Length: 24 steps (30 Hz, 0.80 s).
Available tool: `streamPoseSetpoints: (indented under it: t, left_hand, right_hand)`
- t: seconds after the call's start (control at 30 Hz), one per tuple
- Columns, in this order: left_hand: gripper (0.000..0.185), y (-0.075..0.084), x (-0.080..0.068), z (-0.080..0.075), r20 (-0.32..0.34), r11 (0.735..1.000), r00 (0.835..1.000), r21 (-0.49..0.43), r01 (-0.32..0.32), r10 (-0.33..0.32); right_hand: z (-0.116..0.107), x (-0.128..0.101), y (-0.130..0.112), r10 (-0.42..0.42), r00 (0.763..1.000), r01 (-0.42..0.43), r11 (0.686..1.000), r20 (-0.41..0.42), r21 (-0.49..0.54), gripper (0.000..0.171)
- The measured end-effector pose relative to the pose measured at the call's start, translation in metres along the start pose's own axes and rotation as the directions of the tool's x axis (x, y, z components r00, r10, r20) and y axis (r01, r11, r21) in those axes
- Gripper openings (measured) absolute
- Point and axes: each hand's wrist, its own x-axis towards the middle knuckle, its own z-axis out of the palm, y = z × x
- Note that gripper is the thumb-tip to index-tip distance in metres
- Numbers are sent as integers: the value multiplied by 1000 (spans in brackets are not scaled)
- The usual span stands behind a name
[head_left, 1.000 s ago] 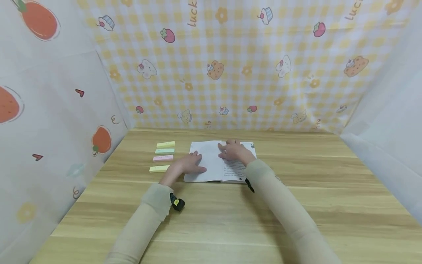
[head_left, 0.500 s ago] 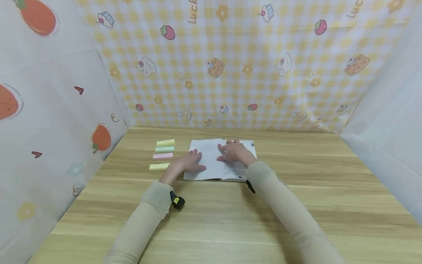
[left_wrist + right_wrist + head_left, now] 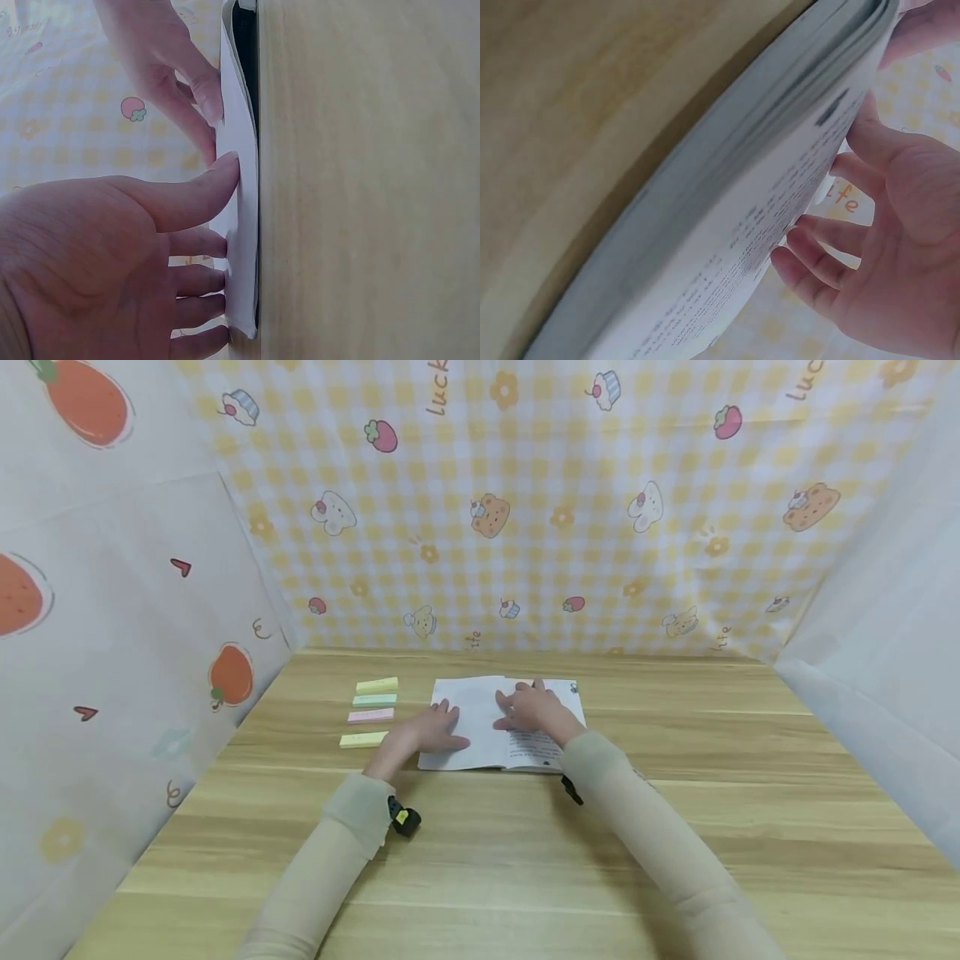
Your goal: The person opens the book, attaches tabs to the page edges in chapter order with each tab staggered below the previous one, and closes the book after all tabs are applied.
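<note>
An open book [image 3: 483,718] lies on the table with a blank left page and a printed right page. My left hand [image 3: 433,731] rests on the left page with its fingers spread; in the left wrist view its thumb and fingertips touch the white page [image 3: 241,225]. On the right page near the spine, my right hand [image 3: 531,708] presses with spread fingers. The right wrist view shows its fingertips against the printed page [image 3: 735,262], and the book's thick page edges [image 3: 667,202] face that camera. Neither hand grips anything.
Left of the book, sticky-note strips lie in a column: yellow [image 3: 377,685], green [image 3: 375,700], pink [image 3: 371,716] and another yellow [image 3: 362,740] nearest my left wrist. A patterned cloth [image 3: 555,560] hangs behind the wooden table [image 3: 480,860]; white sheets flank both sides.
The right thumb has shifted slightly toward the person on the page. The left hand, book and note strips stay in place.
</note>
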Motion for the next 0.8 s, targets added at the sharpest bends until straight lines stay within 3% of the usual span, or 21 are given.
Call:
streamPoseSetpoints:
  t: [0.33,0.57,0.8]
  left_hand:
    - [75,-1,1,2,5,1000,1000,-6,5,-5]
    - [75,-1,0,2,6,1000,1000,-13,-6,6]
    - [76,0,1,3,3,1000,1000,2,4,-5]
  right_hand:
    - [1,-12,-1,-40,998,41,999,38,-20,82]
    - [1,-11,-3,-68,998,68,996,7,-62,79]
    - [2,-13,-9,-88,994,84,995,-72,-51,60]
